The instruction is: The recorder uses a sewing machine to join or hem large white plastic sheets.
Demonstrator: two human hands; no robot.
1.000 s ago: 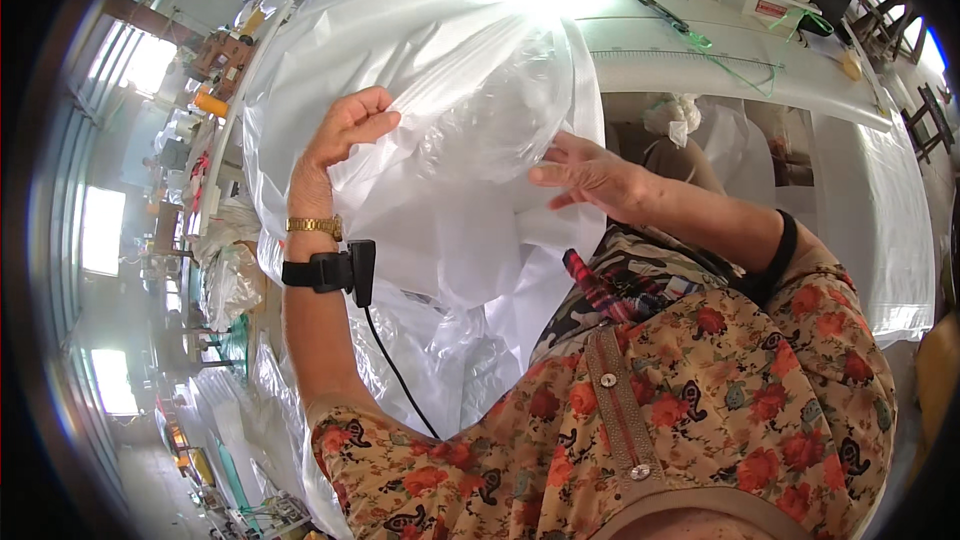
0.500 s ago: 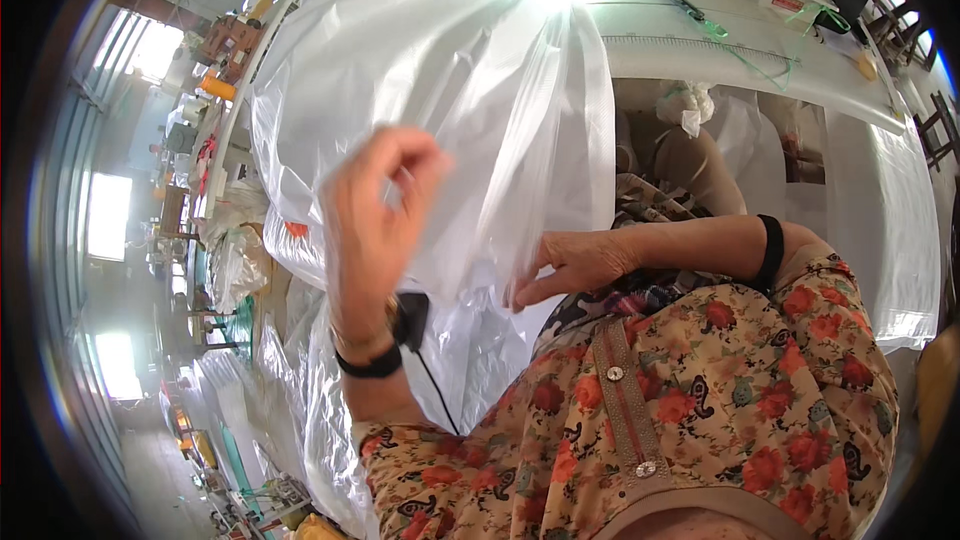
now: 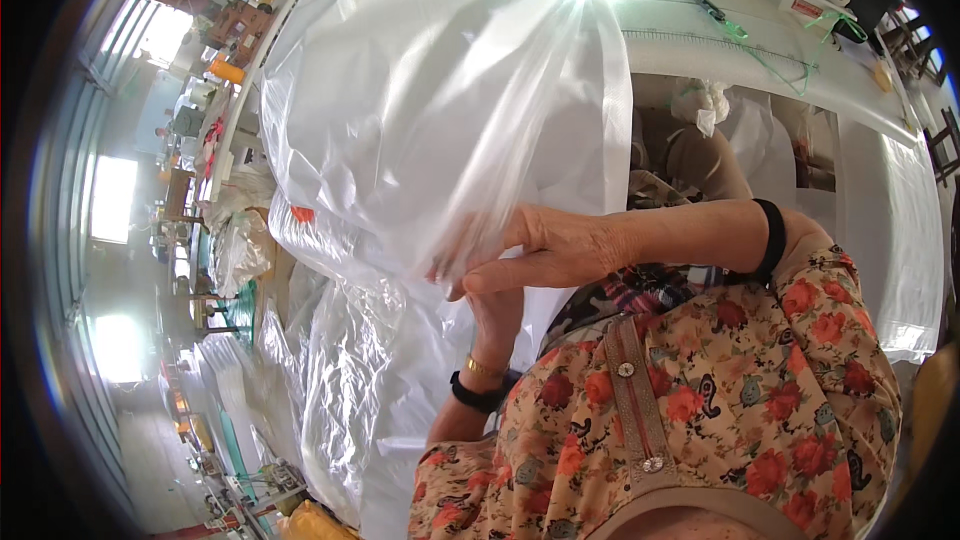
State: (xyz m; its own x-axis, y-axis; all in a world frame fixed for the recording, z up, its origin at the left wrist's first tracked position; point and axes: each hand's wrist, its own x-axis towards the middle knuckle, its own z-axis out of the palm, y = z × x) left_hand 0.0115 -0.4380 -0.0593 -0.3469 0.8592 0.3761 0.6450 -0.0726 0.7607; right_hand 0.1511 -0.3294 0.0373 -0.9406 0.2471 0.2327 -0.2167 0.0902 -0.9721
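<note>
Left hand has swung right and down, now partly behind right hand; mostly hidden, can't tell its grip. Right hand is closed on gathered translucent plastic sheet, which drapes off white table.

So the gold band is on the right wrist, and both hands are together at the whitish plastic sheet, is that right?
Not quite: the gold band is on the left wrist, not the right, as the head view shows. The left hand and right hand are indeed together at the whitish plastic sheet.
</note>
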